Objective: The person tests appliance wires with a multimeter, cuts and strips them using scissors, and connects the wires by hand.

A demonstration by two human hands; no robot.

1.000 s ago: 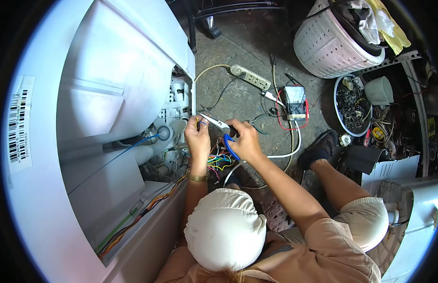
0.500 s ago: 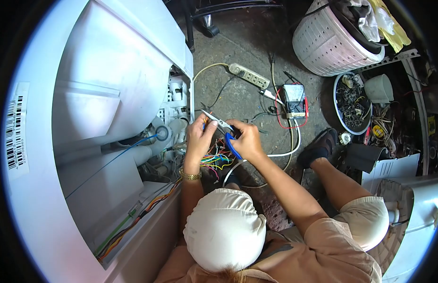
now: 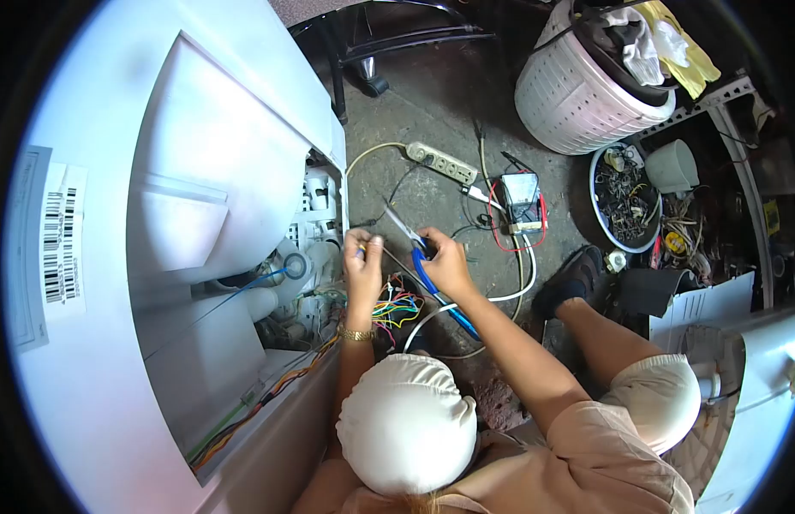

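Observation:
My left hand [image 3: 363,267] is closed with thumb and fingertips together, pinching a thin wire [image 3: 361,249] with a bit of yellow and blue at its end. My right hand [image 3: 447,267] is wrapped round pliers [image 3: 406,224] that have blue handles and long, pointed silver jaws. Their tips point away to the upper left, a little beyond my left fingers and apart from the wire. Below and between my hands lies a tangle of coloured wires [image 3: 399,308]. A white cable [image 3: 505,297] curves under my right wrist.
At left stands a large white appliance housing [image 3: 98,128] with a wiring bundle [image 3: 277,385]. On the floor are a power strip [image 3: 440,163] and a meter [image 3: 523,199] with red and black leads. Right are a white basket [image 3: 560,94] and a basin of small metal parts [image 3: 599,210].
The pliers have come away from my left fingertips, and their long blue handle shows more. My left hand has dropped slightly towards me. The whole view has shifted a little.

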